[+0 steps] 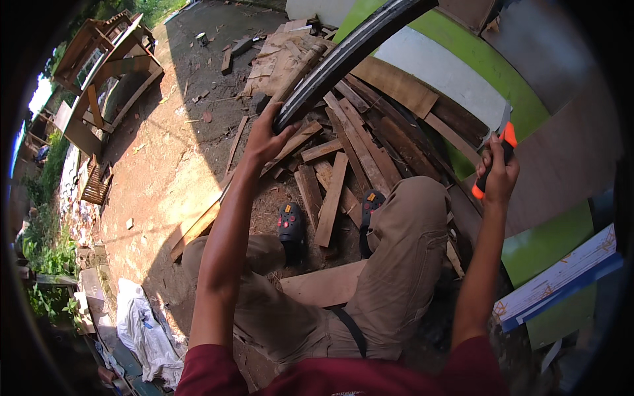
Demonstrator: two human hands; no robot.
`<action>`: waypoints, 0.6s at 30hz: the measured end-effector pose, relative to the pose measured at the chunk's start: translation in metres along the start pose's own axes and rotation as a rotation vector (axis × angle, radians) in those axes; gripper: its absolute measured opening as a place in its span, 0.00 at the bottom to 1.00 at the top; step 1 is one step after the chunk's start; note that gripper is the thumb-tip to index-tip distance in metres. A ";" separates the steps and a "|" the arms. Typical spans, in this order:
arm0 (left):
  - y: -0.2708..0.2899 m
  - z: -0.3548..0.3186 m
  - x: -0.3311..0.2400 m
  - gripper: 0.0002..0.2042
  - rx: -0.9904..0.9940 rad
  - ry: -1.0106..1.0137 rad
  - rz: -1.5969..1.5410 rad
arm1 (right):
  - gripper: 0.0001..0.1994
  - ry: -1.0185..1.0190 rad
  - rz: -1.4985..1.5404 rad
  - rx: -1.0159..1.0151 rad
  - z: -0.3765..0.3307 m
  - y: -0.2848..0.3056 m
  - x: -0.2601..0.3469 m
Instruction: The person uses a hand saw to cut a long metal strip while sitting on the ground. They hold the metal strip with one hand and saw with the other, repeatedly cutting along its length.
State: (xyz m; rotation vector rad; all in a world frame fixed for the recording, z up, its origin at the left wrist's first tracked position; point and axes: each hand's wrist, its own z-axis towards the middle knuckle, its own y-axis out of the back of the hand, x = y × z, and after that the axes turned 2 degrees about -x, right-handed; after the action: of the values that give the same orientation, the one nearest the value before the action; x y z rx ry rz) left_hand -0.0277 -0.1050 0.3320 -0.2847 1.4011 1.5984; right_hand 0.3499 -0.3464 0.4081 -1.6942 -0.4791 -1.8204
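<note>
A: Black tyre (347, 65), relative to your left hand (269, 136)?
B: You grip its lower end between thumb and fingers; the length arcs up and rightward, out of view, above the wood planks (360, 142).
A: Your right hand (500, 170)?
B: Closed around an orange-and-black handled tool (508, 134), metal blade upward, well apart from the tyre.

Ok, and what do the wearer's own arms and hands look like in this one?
The left hand and right hand are both bare; no glove, watch or bracelet shows. The forearms are uncovered too. The left sleeve and right sleeve are short and plain maroon, with no markings visible on them.
</note>
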 end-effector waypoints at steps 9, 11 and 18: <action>-0.126 0.006 0.152 0.31 0.442 0.188 -0.057 | 0.08 0.302 -0.538 -0.036 -0.017 0.011 -0.129; -0.172 0.007 0.170 0.31 0.550 0.251 -0.110 | 0.08 0.439 -0.578 0.063 -0.026 0.010 -0.143; -0.198 0.022 0.226 0.24 0.681 0.340 -0.206 | 0.09 0.257 -0.470 0.398 -0.028 -0.015 -0.246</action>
State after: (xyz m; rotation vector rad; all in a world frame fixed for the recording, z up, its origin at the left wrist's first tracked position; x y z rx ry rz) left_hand 0.0153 0.0024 0.0543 -0.2842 2.0129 0.8564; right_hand 0.3201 -0.3077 0.1644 -1.1209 -1.1144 -2.0517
